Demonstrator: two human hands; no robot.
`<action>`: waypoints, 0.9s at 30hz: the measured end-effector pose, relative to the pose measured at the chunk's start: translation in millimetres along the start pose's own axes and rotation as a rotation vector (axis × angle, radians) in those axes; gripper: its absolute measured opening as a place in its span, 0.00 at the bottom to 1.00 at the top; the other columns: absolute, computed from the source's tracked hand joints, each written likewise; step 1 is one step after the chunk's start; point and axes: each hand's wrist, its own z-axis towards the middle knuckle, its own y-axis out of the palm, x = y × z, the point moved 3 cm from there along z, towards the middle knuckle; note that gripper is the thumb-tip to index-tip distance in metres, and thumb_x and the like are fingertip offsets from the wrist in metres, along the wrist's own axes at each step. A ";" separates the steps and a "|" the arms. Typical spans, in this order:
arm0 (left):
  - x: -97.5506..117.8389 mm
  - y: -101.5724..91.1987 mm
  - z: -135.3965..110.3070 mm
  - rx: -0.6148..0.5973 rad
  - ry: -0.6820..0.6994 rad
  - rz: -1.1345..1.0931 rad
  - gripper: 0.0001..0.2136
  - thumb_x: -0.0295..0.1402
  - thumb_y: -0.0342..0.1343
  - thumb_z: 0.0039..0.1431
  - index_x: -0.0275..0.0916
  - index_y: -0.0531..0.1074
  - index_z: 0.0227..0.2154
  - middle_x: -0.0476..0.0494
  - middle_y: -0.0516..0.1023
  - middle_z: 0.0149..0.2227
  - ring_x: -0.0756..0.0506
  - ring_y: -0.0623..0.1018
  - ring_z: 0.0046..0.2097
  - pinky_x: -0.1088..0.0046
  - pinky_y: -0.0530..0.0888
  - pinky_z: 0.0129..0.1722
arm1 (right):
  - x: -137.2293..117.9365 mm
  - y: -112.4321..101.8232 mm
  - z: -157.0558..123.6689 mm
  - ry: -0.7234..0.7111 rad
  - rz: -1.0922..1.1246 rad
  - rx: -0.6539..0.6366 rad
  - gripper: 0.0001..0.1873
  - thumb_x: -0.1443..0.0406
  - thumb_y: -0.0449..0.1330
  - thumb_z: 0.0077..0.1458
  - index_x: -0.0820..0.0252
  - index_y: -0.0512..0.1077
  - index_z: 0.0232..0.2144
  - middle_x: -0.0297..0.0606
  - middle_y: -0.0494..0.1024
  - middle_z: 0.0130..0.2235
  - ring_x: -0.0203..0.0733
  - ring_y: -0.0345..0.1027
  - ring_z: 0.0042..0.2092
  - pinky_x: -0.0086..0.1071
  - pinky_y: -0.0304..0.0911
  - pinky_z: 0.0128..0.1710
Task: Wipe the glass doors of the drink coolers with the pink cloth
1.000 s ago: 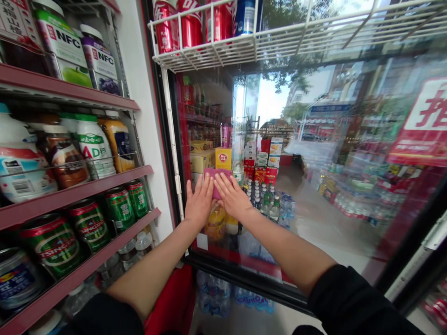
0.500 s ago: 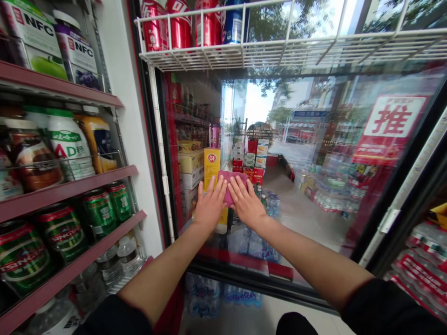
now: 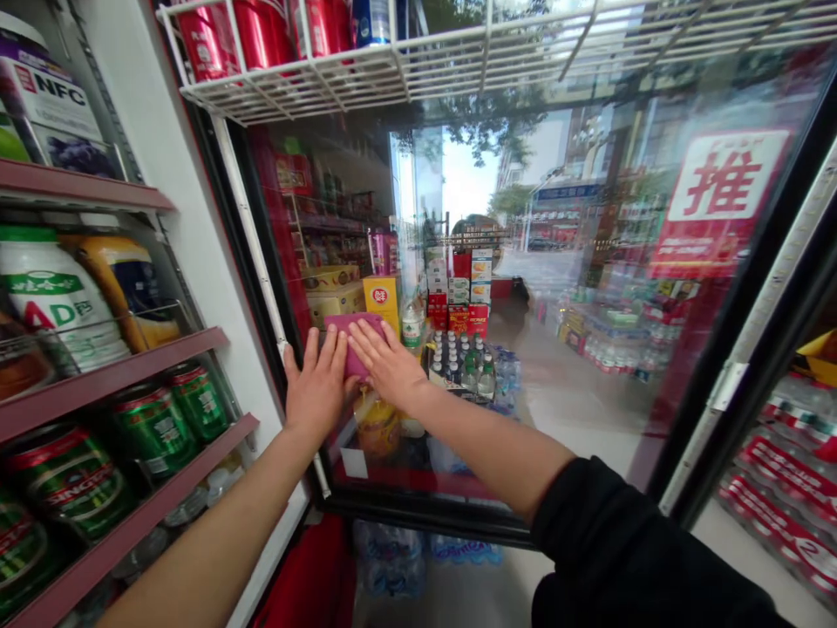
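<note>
A folded pink cloth point(image 3: 357, 336) lies against the glass door point(image 3: 562, 410), low on its left side. My left hand point(image 3: 316, 384) holds the cloth's left part to the pane, its fingers pointing up and its thumb near the lower edge. Over the cloth's right part, my right hand point(image 3: 389, 366) presses with long, straight fingers slanting up and left. Both palms hide some of the cloth. The hands are close together, and the left one is near the white strip point(image 3: 245, 209) on the door's left edge.
A white wire rack point(image 3: 445, 65) with red cans point(image 3: 261, 35) juts out above my hands. At left, shelves hold green beer cans point(image 3: 147, 427) and a white bottle point(image 3: 56, 296). Packed bottles point(image 3: 785, 488) stand at right. A red-and-white sign point(image 3: 723, 201) is on the glass.
Both hands and the pink cloth have slid left across the glass, toward the door's left edge. The view has shifted too, so the left shelves show less.
</note>
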 end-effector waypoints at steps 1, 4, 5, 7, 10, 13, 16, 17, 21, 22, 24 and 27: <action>-1.7 0.8 -0.2 0.004 0.001 0.003 0.39 0.38 0.52 0.72 0.36 0.46 0.80 0.30 0.53 0.80 0.27 0.49 0.82 0.26 0.40 0.77 | 1.0 -0.5 1.0 -0.012 -0.002 -0.007 0.47 0.54 0.57 0.72 0.71 0.44 0.80 0.48 0.39 0.83 0.53 0.29 0.84 0.57 0.30 0.84; 0.9 1.7 -0.3 0.023 -0.006 0.007 0.37 0.38 0.51 0.72 0.35 0.48 0.79 0.29 0.54 0.80 0.27 0.50 0.82 0.27 0.40 0.77 | 8.1 1.5 -2.3 -0.052 -0.007 -0.010 0.48 0.52 0.56 0.72 0.70 0.41 0.80 0.45 0.37 0.83 0.51 0.28 0.84 0.57 0.31 0.83; 3.8 1.6 -0.2 0.029 -0.007 0.007 0.37 0.39 0.51 0.73 0.35 0.49 0.79 0.29 0.54 0.80 0.27 0.50 0.82 0.27 0.40 0.77 | 11.2 3.5 -4.5 -0.062 -0.007 0.002 0.49 0.52 0.56 0.72 0.70 0.40 0.80 0.45 0.36 0.83 0.51 0.27 0.84 0.57 0.31 0.83; 11.6 1.0 0.5 0.036 -0.008 0.008 0.36 0.39 0.51 0.73 0.35 0.50 0.79 0.28 0.56 0.79 0.27 0.52 0.81 0.28 0.41 0.77 | 18.1 8.9 -9.5 -0.080 0.013 0.033 0.50 0.52 0.59 0.71 0.70 0.41 0.80 0.46 0.36 0.83 0.51 0.25 0.84 0.56 0.29 0.83; 26.2 0.3 2.3 0.035 0.003 0.011 0.36 0.39 0.51 0.73 0.33 0.51 0.79 0.28 0.57 0.79 0.27 0.52 0.81 0.29 0.41 0.77 | 29.7 18.3 -19.3 -0.094 0.088 0.082 0.53 0.52 0.64 0.68 0.70 0.43 0.80 0.47 0.40 0.83 0.51 0.25 0.84 0.56 0.28 0.83; 43.0 -0.4 4.6 0.032 0.023 0.009 0.35 0.39 0.50 0.74 0.34 0.50 0.79 0.30 0.55 0.80 0.27 0.51 0.81 0.29 0.40 0.78 | 42.5 23.7 -34.7 -0.080 0.151 0.151 0.53 0.54 0.65 0.67 0.70 0.44 0.80 0.49 0.42 0.82 0.51 0.25 0.84 0.57 0.27 0.83; 61.0 -2.1 7.2 0.034 0.036 0.003 0.35 0.39 0.51 0.74 0.35 0.50 0.79 0.30 0.55 0.80 0.27 0.51 0.81 0.30 0.40 0.78 | 54.8 22.8 -54.6 -0.077 0.203 0.238 0.49 0.58 0.63 0.68 0.69 0.46 0.79 0.49 0.44 0.82 0.51 0.26 0.84 0.58 0.27 0.83; 67.0 -2.8 8.1 0.033 0.038 0.000 0.35 0.39 0.51 0.74 0.35 0.51 0.79 0.30 0.56 0.80 0.27 0.51 0.81 0.29 0.40 0.77 | 58.9 21.5 -61.5 -0.079 0.217 0.259 0.48 0.58 0.63 0.68 0.69 0.47 0.79 0.49 0.44 0.82 0.51 0.27 0.84 0.58 0.27 0.83; 90.7 -5.2 12.3 0.023 0.059 -0.015 0.36 0.41 0.52 0.74 0.37 0.51 0.79 0.30 0.56 0.80 0.27 0.51 0.81 0.28 0.40 0.77 | 76.4 14.5 -87.6 -0.071 0.228 0.266 0.48 0.59 0.61 0.69 0.68 0.44 0.80 0.47 0.43 0.82 0.50 0.25 0.84 0.60 0.27 0.83; 96.8 -5.8 13.5 0.024 0.069 -0.020 0.35 0.41 0.52 0.74 0.37 0.51 0.79 0.30 0.56 0.80 0.27 0.51 0.81 0.28 0.40 0.77 | 81.0 12.2 -94.0 -0.067 0.225 0.262 0.48 0.59 0.60 0.69 0.68 0.43 0.80 0.46 0.42 0.82 0.50 0.25 0.84 0.60 0.27 0.83; 110.0 -7.1 16.1 0.032 0.091 -0.027 0.35 0.41 0.52 0.74 0.37 0.52 0.78 0.31 0.55 0.80 0.28 0.51 0.82 0.28 0.40 0.77 | 90.5 6.8 -107.3 -0.059 0.226 0.267 0.47 0.59 0.59 0.71 0.68 0.42 0.80 0.46 0.43 0.82 0.50 0.27 0.84 0.61 0.27 0.83; 133.4 -10.0 20.5 0.050 0.127 -0.033 0.34 0.41 0.52 0.74 0.37 0.53 0.78 0.33 0.54 0.80 0.28 0.51 0.82 0.29 0.39 0.78 | 106.1 -2.8 -130.7 -0.037 0.216 0.271 0.47 0.59 0.58 0.71 0.69 0.40 0.80 0.48 0.44 0.82 0.51 0.29 0.84 0.62 0.30 0.83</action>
